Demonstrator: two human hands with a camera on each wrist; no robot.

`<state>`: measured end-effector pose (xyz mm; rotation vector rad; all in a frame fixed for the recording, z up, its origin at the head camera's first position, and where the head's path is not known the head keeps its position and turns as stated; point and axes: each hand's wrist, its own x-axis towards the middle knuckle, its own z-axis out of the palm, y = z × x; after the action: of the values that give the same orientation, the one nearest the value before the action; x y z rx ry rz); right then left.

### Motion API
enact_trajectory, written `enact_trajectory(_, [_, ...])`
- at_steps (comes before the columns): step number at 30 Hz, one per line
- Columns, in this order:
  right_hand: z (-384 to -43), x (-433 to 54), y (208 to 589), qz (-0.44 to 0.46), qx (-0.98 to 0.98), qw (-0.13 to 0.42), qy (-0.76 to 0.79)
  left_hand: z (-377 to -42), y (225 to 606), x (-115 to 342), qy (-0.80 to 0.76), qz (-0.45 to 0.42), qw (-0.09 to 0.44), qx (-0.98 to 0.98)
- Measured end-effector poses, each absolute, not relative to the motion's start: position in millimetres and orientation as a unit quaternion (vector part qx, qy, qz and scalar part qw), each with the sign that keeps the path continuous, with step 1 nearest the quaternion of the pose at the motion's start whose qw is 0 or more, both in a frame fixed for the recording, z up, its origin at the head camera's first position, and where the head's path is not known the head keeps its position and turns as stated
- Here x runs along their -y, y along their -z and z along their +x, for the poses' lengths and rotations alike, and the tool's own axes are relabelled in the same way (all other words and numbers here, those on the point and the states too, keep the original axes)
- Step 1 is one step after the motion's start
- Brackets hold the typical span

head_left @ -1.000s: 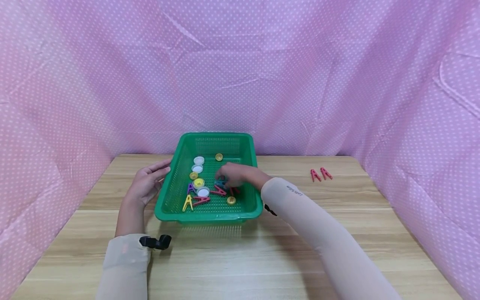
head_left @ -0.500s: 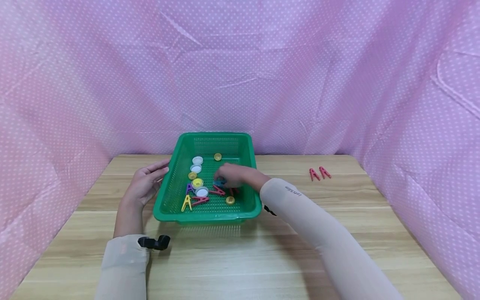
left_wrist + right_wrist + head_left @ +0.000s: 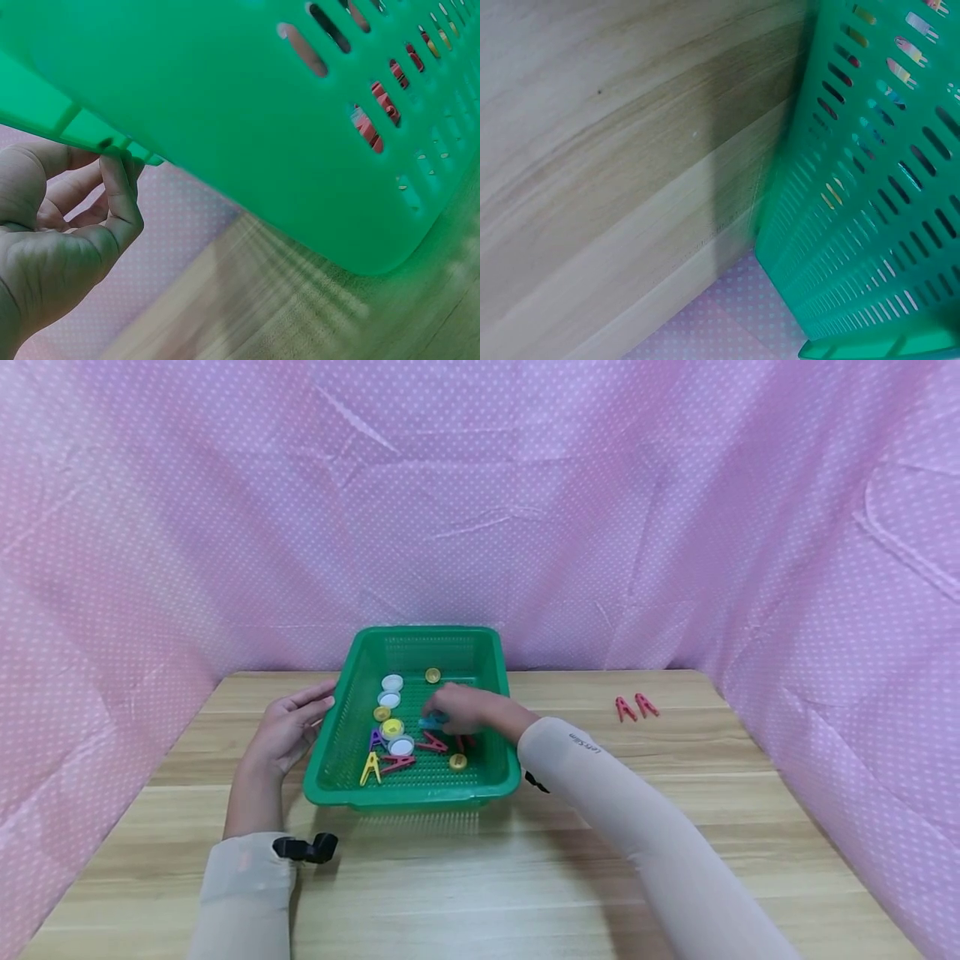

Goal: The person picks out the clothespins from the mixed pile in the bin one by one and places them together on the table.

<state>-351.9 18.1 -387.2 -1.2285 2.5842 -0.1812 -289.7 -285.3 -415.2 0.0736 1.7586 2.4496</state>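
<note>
A green perforated basket (image 3: 412, 796) stands on the table. My left hand (image 3: 285, 733) holds its left rim; in the left wrist view, the fingertips of that hand (image 3: 67, 202) meet under the rim's edge. Reaching in over the right side, my right hand (image 3: 463, 707) pinches a blue clothespin (image 3: 432, 723) above the basket floor. Around it lie a yellow clothespin (image 3: 371, 768), a purple clothespin (image 3: 377, 740) and red ones, one of them (image 3: 432, 742) just below my fingers. The right wrist view shows the basket wall (image 3: 870, 187), not the hand.
White caps (image 3: 392, 682), a yellow cap (image 3: 392, 728) and gold caps (image 3: 432, 676) share the basket floor. Two red clothespins (image 3: 636, 707) lie at the table's back right. Pink dotted cloth (image 3: 480, 510) hangs behind the wooden table (image 3: 420, 893).
The blue clothespin shows more clearly at my right fingertips and has shifted slightly. My left hand stays at the rim. The whole view drifts a little to the left.
</note>
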Motion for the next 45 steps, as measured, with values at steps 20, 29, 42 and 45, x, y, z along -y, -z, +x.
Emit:
enact_trajectory(20, [-355.0, -27.3, 371.8, -0.444, -0.889, 0.076, 0.087, -287.1, 413.3, 284.8, -0.809, 0.027, 0.061, -0.583])
enact_trajectory(29, [-356.0, -37.7, 357.6, -0.438, -0.889, 0.058, 0.117, -287.4, 414.8, 284.3, -0.812, 0.033, 0.058, -0.58])
enact_trajectory(42, [-351.3, -64.5, 340.5, -0.416, -0.889, 0.008, 0.192, -286.6, 415.4, 284.7, -0.814, 0.038, 0.056, -0.576])
enact_trajectory(45, [-349.4, -72.8, 339.8, -0.415, -0.886, -0.013, 0.208, -286.4, 415.3, 284.1, -0.813, 0.039, 0.055, -0.579])
